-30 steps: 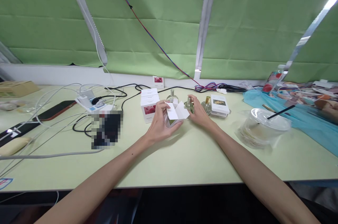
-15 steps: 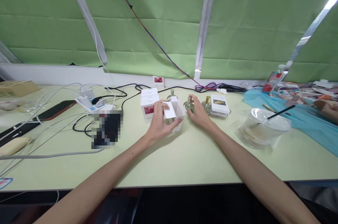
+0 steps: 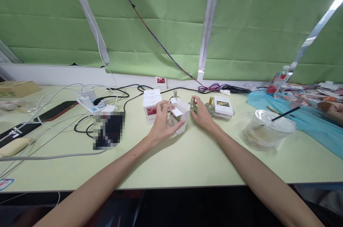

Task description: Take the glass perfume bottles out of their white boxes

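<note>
My left hand (image 3: 164,121) is closed around a small white carton (image 3: 180,117), tilted a little, its top flaps standing up. To the right of it, my right hand (image 3: 200,112) grips a glass perfume bottle (image 3: 192,104) with a silver neck, and the fingers hide part of the glass. Behind the carton stands a second silver-topped bottle (image 3: 175,94), mostly covered. A gold-topped bottle (image 3: 210,105) is just right of my right hand, beside a flat-lying white box (image 3: 223,106) with a yellow picture. White boxes with a red picture (image 3: 151,107) stand in a row left of my left hand.
A power strip (image 3: 103,107) with tangled cables and a phone (image 3: 56,111) lie at left. A lidded plastic tub (image 3: 268,129) with a black straw is at right, near blue sheeting (image 3: 302,120). One small box (image 3: 160,82) leans at the back wall.
The carton in my left hand has turned and tilted slightly, so its printed side now shows. My right hand stays at the bottle, almost unmoved.
</note>
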`<control>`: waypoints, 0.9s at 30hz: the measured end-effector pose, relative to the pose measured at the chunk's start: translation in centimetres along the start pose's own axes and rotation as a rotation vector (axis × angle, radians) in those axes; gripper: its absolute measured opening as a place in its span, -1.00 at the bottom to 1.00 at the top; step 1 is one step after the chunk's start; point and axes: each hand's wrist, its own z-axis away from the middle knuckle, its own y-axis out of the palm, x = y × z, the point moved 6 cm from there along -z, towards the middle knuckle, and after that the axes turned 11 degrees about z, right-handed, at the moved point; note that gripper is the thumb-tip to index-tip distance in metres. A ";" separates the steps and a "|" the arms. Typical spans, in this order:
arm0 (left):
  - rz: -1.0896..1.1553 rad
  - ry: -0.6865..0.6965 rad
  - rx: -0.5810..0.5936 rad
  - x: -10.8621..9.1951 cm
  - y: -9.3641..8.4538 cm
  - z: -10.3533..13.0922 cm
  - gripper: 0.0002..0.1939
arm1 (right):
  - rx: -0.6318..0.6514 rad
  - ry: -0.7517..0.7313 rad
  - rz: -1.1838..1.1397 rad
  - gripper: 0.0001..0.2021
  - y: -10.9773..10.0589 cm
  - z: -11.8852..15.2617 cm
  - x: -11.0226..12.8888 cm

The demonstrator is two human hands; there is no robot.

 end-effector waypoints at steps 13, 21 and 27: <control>-0.014 -0.008 0.019 0.6 0.4 0.2 -0.39 | 0.038 0.094 0.120 -0.38 -0.7 0.4 1.0; 0.075 -0.063 0.039 1.4 0.9 0.4 -0.42 | 0.108 0.135 0.285 -0.34 -0.8 0.5 1.3; 0.044 -0.084 0.058 1.4 1.0 0.5 -0.40 | 0.093 0.124 0.302 -0.35 -0.9 0.4 1.1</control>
